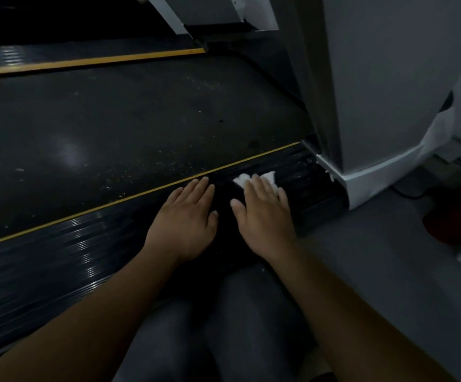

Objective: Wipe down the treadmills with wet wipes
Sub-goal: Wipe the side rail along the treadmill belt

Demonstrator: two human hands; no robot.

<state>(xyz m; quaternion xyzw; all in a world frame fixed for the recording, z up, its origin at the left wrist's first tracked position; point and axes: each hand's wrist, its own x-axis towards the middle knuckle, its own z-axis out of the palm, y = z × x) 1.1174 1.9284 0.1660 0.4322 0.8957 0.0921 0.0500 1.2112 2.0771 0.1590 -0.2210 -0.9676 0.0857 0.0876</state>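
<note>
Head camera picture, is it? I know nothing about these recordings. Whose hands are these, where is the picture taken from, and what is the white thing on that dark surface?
No machine does the work here. A person wears a camera on the head, and it looks down at their own two bare hands. They are low beside a treadmill, with their grey-clad legs at the bottom of the picture. The dark speckled area is the running belt, edged by a yellow stripe. Nearer to the person is the ribbed black side rail. The left hand lies flat on that rail and holds nothing. The right hand presses a white wet wipe onto the rail with straight fingers, near the foot of the grey upright.
</note>
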